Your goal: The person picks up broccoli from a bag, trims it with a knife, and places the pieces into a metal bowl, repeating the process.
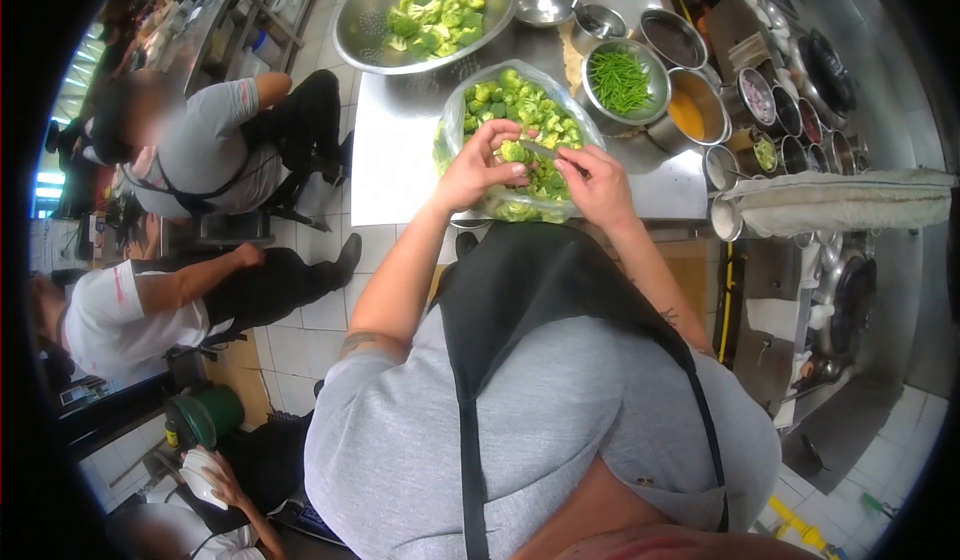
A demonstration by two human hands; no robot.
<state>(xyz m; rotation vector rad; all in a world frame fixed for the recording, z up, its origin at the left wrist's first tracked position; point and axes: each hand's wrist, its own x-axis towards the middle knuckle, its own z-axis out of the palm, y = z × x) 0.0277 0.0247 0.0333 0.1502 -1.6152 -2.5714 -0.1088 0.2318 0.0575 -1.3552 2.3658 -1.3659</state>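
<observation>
Over a clear plastic bag full of broccoli pieces, my left hand holds a broccoli floret between curled fingers. My right hand grips a small knife, its blade pointing left and touching or nearly touching the floret. The bag sits at the near edge of the steel table. Behind it, a large metal colander holds more broccoli florets.
A bowl of green beans stands right of the bag, near a pot of orange liquid, an empty metal bowl and several small containers. A rolled cloth lies at right. Three people are at left, one holding white plates.
</observation>
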